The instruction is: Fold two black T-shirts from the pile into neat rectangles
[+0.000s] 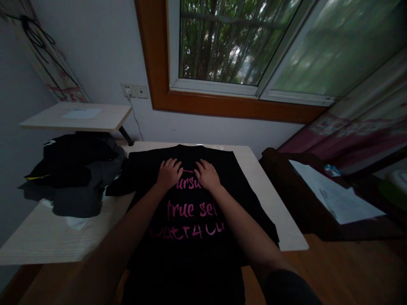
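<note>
A black T-shirt with pink lettering lies spread face up across the table, its collar toward the wall and its lower part reaching the near edge. My left hand rests palm down on its upper chest, fingers stretched toward the collar. Beside it, my right hand lies flat on the cloth in the same way, fingers a little apart. Both hands cover parts of the lettering. One sleeve stretches out to the left; the cloth on the right side slants down to the table's right part.
A heap of dark clothes sits on the left of the pale table, under a raised shelf with a paper on it. A plugged-in cable hangs from the wall socket. Right of the table, papers lie on a dark surface.
</note>
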A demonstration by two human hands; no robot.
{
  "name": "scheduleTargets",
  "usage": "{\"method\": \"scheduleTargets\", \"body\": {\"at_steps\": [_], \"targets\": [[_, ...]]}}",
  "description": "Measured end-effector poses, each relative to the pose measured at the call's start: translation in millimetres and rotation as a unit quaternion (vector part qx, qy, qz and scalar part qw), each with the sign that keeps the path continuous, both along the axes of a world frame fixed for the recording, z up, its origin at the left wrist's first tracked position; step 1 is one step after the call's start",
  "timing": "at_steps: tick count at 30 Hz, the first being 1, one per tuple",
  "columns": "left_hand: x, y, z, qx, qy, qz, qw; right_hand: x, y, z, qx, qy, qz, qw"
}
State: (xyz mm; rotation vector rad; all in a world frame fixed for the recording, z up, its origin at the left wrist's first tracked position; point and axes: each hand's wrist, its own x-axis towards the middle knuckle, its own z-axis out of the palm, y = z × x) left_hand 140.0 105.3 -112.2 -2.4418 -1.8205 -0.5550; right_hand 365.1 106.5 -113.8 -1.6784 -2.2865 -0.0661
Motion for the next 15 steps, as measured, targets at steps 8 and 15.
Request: {"method": "scheduleTargets", "body": {"at_steps": [8,15], "targets": [[-39,24,-3.5,0.017,-0.007,0.093,0.995,45,22,1.5,0.023,0.013,-0.093,0.995],[-45,53,-4.7,-0.038,0.025,0.088,0.995,45,52,-0.1,-0.02,0.029,-0.104,0.994]]}}
